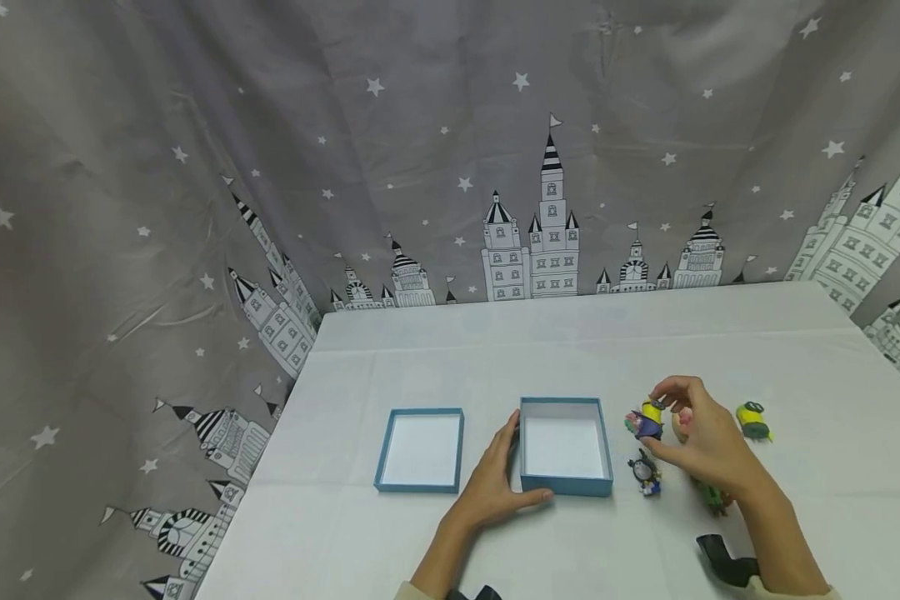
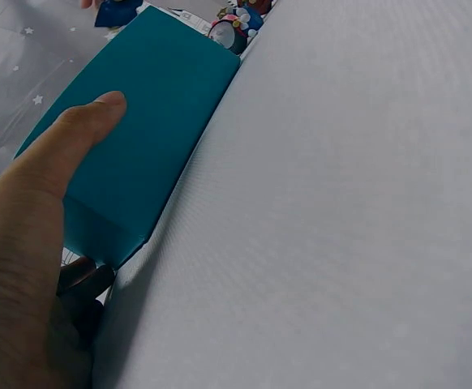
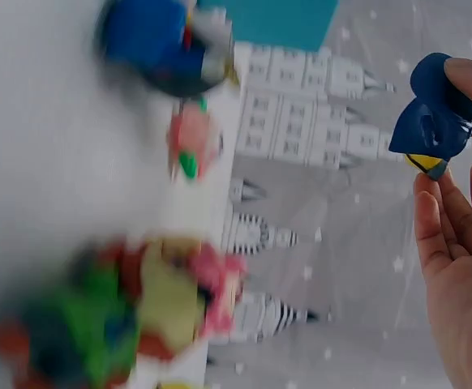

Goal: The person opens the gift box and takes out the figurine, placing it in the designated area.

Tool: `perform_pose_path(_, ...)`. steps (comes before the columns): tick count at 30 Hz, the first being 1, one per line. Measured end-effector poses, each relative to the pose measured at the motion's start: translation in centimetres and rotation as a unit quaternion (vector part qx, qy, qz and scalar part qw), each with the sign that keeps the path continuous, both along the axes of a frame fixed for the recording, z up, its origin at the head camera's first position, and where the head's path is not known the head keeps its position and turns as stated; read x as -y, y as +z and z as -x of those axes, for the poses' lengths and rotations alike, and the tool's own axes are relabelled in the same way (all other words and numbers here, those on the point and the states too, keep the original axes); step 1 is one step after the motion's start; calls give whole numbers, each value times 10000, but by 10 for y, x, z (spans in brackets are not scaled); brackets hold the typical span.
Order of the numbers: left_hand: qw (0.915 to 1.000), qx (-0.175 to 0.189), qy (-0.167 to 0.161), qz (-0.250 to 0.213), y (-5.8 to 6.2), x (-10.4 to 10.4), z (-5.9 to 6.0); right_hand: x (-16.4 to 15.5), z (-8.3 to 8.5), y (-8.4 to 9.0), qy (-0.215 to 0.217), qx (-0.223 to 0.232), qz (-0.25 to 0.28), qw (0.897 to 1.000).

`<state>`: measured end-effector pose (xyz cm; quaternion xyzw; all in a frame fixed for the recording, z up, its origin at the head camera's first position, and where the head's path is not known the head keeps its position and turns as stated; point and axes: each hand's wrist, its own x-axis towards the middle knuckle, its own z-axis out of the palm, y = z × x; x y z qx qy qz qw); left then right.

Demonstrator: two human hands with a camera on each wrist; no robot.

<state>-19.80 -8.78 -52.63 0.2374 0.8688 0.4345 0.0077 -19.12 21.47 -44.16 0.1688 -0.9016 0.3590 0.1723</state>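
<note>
On the white bench, my left hand braced the open teal box, thumb laid along its near wall and fingers up its left side; the left wrist view showed that thumb flat on the teal wall, with the other fingers mostly hidden below. My right hand pinched a small yellow figure in a dark blue outfit between thumb and fingertips, just right of the box's far right corner. From the head view I could not tell whether the figure was lifted or touching the bench; the right wrist view showed it held at the fingertips, its blue side toward the camera, the remaining fingers loosely open beneath it. A dark figure with a round white face stood just beside the box's right wall, near its front corner. A green figure lay partly hidden under my right wrist, and something pink showed behind my right fingers. A second yellow figure sat apart to the right. The box's teal lid lay open side up to the left of the box, apart from it. A grey curtain printed with stars and castles hung behind and beside the bench.
</note>
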Motion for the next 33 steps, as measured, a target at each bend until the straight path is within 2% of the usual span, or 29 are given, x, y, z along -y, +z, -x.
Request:
perform_pose_path(6,9999,21,77,62,-1,1,0,-34,-15,1,-437,102,-82,9990)
perform_pose_path(10,10000,22,75,40,-1,1,0,-63,-24,-8,-686,222,-158,9973)
perform_pose_path(12,10000,29,77,11,-1,1,-1,-79,-29,-17,-791,348,-172,9961)
perform_pose_path(19,10000,-13,15,-39,-1,-1,0,-138,-34,-81,-912,215,-332,9950)
perform_pose_path(21,10000,-58,-5,-49,-2,-1,1,-144,-35,-87,-903,242,-396,9948)
perform_pose_path(23,9999,-97,-16,-46,-3,-2,2,-147,-37,-88,-816,332,-350,9955)
perform_pose_path(29,9999,-96,-32,-57,-3,-1,2,-133,-44,-66,-716,979,-294,9922)
perform_pose_path(33,9999,-107,-43,-37,-2,-1,2,-128,-47,-61,-620,1165,-291,9908)
